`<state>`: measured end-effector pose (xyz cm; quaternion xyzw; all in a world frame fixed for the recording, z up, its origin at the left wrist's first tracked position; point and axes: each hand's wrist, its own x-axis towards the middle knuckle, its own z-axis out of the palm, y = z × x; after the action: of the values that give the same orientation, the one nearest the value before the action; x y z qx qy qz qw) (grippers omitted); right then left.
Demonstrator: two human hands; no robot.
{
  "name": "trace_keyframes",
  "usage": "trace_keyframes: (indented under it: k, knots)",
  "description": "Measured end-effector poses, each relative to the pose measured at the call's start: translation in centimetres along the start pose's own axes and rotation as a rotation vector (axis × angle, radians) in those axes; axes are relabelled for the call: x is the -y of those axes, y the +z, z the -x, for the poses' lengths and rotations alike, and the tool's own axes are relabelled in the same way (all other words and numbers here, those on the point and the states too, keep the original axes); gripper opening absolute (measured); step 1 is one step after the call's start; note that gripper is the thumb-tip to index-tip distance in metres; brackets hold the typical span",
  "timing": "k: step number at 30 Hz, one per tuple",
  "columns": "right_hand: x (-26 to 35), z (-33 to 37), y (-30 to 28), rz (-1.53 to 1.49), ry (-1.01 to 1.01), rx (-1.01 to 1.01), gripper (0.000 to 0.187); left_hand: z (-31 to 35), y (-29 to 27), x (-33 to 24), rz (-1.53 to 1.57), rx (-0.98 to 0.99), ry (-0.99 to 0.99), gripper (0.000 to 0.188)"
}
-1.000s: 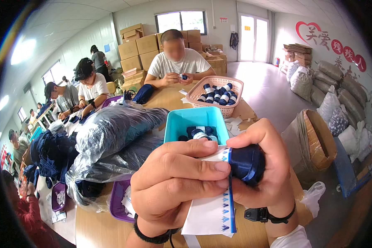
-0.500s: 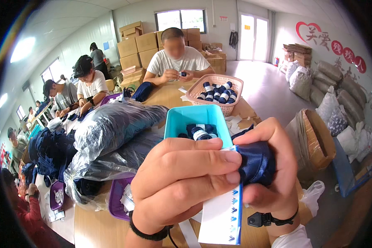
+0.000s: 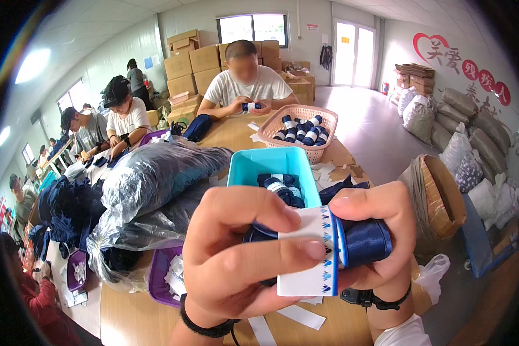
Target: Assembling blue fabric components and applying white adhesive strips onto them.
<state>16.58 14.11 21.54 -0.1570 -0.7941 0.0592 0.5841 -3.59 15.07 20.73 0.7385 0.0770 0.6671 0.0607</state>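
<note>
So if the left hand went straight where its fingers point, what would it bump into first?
The left hand points right: past the label it touches, probably the navy roll, then the right hand. Depth is hard to tell.

Head-worn fisheye looks forward, left hand point(image 3: 230, 254) and right hand point(image 3: 399, 216) close.

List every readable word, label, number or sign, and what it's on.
Wording not copied; locations only.
Right wall: large dark characters, plus white ones on red discs, readable in part.
Small sign, back wall: unreadable.
Orange notice, door: too small.
Paper band: blue motifs, no writing visible.
</note>
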Motion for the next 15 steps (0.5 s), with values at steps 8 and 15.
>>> trace_keyframes:
  k: [8, 15]
  knots:
    - [1.0, 0.1, -1.3, 0.17, -0.046, 0.151, 0.082, 0.6, 0.1, -0.5, 0.148, -0.003, -0.023, 0.036]
    - [1.6, 0.0, -1.4, 0.278, -0.011, 0.138, 0.079, 0.4, 0.0, -0.4, 0.105, 0.014, -0.011, 0.037]
